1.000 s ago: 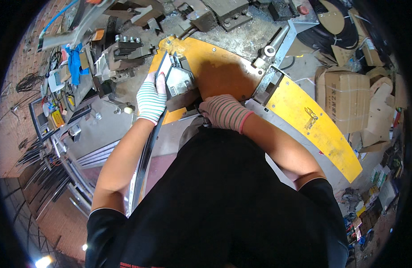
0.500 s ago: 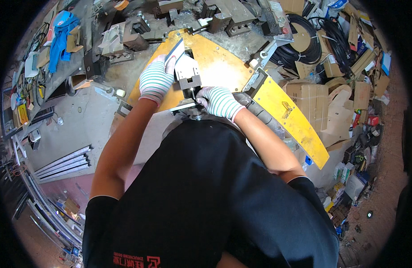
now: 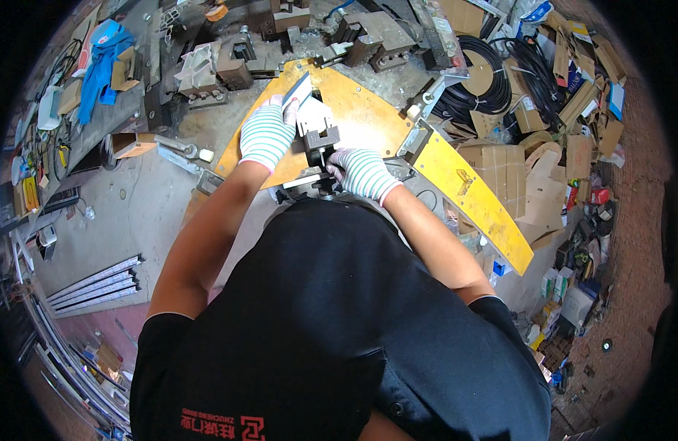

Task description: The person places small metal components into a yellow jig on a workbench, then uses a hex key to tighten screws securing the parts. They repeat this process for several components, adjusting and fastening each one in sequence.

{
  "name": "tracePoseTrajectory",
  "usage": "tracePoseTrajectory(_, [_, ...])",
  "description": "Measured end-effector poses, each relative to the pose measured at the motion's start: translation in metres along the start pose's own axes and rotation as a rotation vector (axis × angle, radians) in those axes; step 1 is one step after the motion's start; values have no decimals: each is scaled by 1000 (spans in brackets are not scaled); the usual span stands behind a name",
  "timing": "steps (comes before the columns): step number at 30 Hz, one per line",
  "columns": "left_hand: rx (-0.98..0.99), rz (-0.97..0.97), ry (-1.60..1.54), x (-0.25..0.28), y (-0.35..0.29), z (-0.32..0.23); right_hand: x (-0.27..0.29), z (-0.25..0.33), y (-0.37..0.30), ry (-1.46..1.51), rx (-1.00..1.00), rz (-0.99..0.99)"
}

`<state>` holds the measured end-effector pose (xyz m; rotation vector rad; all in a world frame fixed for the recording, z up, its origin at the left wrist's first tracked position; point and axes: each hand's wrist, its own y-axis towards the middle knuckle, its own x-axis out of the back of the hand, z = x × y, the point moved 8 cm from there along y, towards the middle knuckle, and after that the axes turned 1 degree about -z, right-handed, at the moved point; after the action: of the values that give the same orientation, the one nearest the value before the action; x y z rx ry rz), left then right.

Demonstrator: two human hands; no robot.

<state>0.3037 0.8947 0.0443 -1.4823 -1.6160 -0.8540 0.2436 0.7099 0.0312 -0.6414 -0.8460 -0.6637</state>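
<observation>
The person stands close over a yellow machine table [image 3: 368, 110] with a curved far edge, looking down past a black shirt [image 3: 332, 331]. Both hands wear striped knit gloves. The left hand [image 3: 267, 136] lies with the fingers closed on the near end of a long grey metal profile [image 3: 298, 88], which runs away and to the right over the yellow surface. It seems to be pressed flat there so that it does not shift. The right hand [image 3: 362, 173] is curled around a part at the near side of a dark metal clamp block [image 3: 320, 136], which stands in the middle of the table, just right of the profile. I judge that it grips a lever or handle, but the glove covers this part and I cannot tell its shape. The two hands are apart, with the block between them.

How the profile meets the block is hard to see, because the glare on the metal washes out the detail. The near edge of the table is hidden under the person's chest. Further away lie grey steel blocks [image 3: 368, 33], at the right a black cable coil [image 3: 486, 88] and cardboard boxes [image 3: 515, 176], and at the lower left a bundle of light profiles [image 3: 96, 283] on the floor.
</observation>
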Motion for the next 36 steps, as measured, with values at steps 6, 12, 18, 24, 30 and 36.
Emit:
tracePoseTrajectory(6, [-11, -2, -27, 4, 0, -3, 1, -2, 4, 11, -56, 31])
tracePoseTrajectory(12, [-18, -10, -38, 5, 0, -2, -7, -8, 14, -119, -189, 214])
tracePoseTrajectory(18, [-32, -12, -53, -3, 3, 3, -13, -8, 22, -207, -218, 370])
tracePoseTrajectory(24, [-34, 0, -57, -2, 2, 3, -13, -5, 22, -227, -294, 424])
tracePoseTrajectory(30, [-53, 10, -80, -3, 5, 3, -10, -3, 21, -253, -318, 423])
tracePoseTrajectory(36, [-341, -486, -218, 57, -28, -22, -9, -10, 17, -188, -330, 345])
